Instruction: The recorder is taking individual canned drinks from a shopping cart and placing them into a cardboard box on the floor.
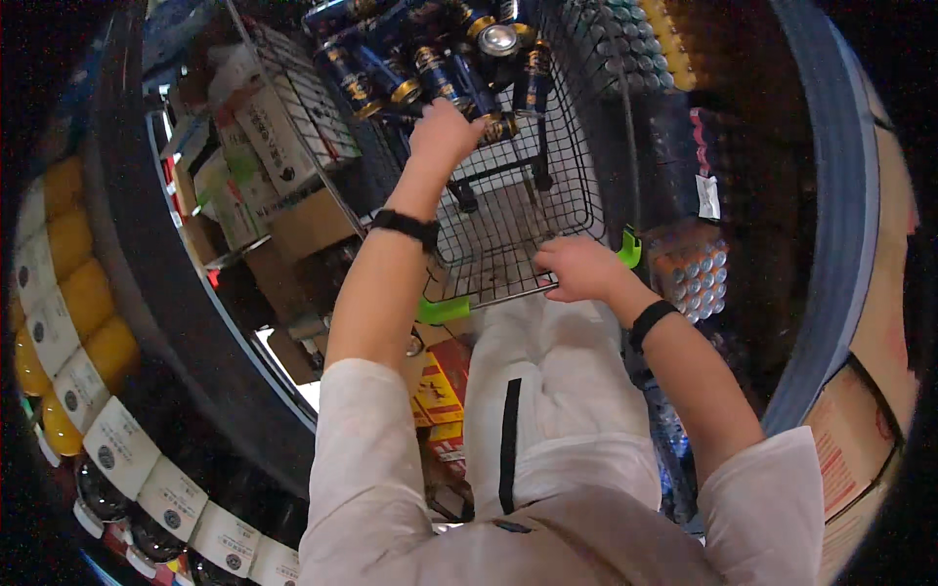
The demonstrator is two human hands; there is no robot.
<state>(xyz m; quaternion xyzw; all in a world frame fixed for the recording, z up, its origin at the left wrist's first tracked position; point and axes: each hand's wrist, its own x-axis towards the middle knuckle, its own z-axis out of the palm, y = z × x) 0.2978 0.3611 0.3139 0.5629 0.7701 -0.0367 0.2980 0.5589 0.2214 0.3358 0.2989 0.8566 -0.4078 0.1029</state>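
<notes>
**Blue cans (431, 68) heaped at twelve o'clock, far end of the cart (508, 296)**

Nearest us, six o'clock: white trousers (586, 400) with a black stripe. Just left of them, yellow-and-red boxes (440, 387) lie low at half past six. The cart's near rim crosses mid-view.

Right hand (578, 268), toward three: fingers curled at that rim, near a green corner piece (631, 248). We cannot tell whether it closes firmly on the bar.

Farther off, just short of twelve, left hand (445, 134): back up, fingers bent down onto the blue cans. Tips hidden; we cannot tell if it pinches one.

The heap runs from eleven to half past twelve, gold-ended cans lying at all angles, one turning its silver lid to us. We judge them full: weighty for their size, stiff while sealed, smooth, slick if damp, thin-walled enough to dent. Best hold, we reckon: thumb and fingers wrapped round mid-body, clear of the tab.

Beyond, one o'clock: silver-lidded cans (625, 49) in close rows.
</notes>
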